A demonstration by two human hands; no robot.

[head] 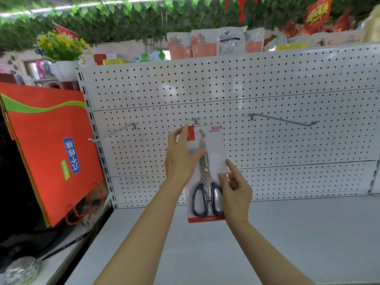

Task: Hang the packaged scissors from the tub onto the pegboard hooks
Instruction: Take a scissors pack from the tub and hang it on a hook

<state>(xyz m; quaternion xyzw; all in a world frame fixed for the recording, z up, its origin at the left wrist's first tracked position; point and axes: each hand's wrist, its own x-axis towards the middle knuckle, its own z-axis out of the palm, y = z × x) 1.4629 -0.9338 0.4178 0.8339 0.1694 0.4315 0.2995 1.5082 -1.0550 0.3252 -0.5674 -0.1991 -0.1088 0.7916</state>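
A white card pack of scissors (213, 145) with dark handles and a red bottom strip is held up against the white pegboard (267, 79). The tip of the middle hook (202, 132) pokes through the hole at the card's top. My left hand (182, 159) grips the card's upper left edge, thumb across the front. My right hand (234, 186) pinches its lower right edge beside the handles. The tub is out of view.
An empty hook (113, 132) sticks out to the left and a longer one (283, 119) to the right. A grey shelf (287, 233) lies below. A red gift bag (51, 145) leans at the left. Packaged goods (205, 45) stand on top of the board.
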